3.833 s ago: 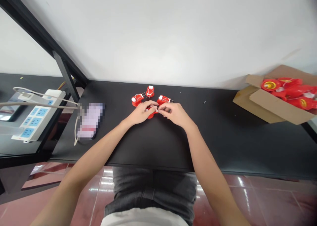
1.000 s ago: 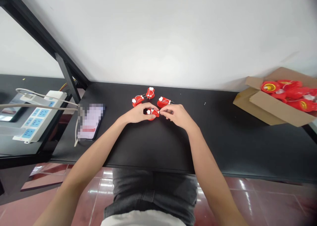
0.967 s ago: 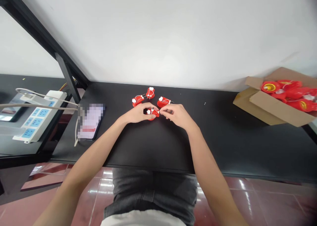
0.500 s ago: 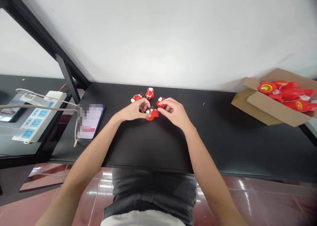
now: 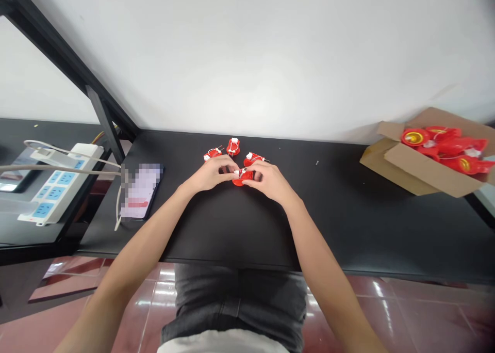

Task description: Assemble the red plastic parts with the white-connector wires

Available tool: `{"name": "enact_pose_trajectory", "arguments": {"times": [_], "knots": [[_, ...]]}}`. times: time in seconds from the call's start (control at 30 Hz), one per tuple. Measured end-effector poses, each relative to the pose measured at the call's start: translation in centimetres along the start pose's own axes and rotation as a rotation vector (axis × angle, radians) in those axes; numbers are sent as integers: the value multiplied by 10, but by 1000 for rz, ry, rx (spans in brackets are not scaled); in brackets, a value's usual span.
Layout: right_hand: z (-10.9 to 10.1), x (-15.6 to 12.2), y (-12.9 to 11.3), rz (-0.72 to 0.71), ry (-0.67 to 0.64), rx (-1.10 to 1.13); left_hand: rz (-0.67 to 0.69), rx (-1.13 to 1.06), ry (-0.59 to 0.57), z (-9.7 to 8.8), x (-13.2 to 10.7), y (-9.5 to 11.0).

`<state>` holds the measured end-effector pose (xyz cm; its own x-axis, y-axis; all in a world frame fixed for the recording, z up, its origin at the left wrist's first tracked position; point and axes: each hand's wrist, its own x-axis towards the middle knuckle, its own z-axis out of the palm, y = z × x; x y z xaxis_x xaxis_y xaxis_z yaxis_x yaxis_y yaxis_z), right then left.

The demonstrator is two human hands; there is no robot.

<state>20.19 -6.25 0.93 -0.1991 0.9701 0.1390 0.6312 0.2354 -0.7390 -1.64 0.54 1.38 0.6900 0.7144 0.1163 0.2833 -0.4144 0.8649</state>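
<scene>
- Plain white wall (image 5: 263,59) stands behind a long black surface (image 5: 240,229), with a black metal frame (image 5: 58,53) slanting down at the left and reddish floor tiles (image 5: 147,301) below.
- Near the middle of the surface, a red piece (image 5: 243,181) with white parts is between the person's two hands.
- The left hand (image 5: 212,173) has its thumb and forefinger narrowed at the left end of that piece, by the white part; whether they grip it or only touch it cannot be told.
- The right hand (image 5: 269,181) holds the piece from the other end, thumb on the near side and fingers over the far side.
- Just beyond the hands lie three similar items with white cords: one red lantern part (image 5: 212,153) by the left hand, another red part (image 5: 233,146) farther back, and a third red part (image 5: 252,159) beside the right hand.
- At the far right, an open cardboard box (image 5: 406,172) holds a heap of red and gold pieces (image 5: 460,147).
- At the left, a phone (image 5: 141,193) with a blurred screen lies near a pale cable (image 5: 119,203); beyond the frame is a white power strip (image 5: 58,188) with blue sockets.
</scene>
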Motion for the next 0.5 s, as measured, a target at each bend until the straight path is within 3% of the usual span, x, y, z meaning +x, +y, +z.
{"name": "enact_pose_trajectory", "arguments": {"times": [0.5], "knots": [[1,1,2,-18,20,-49,153,169,6,4,0,-6]]}}
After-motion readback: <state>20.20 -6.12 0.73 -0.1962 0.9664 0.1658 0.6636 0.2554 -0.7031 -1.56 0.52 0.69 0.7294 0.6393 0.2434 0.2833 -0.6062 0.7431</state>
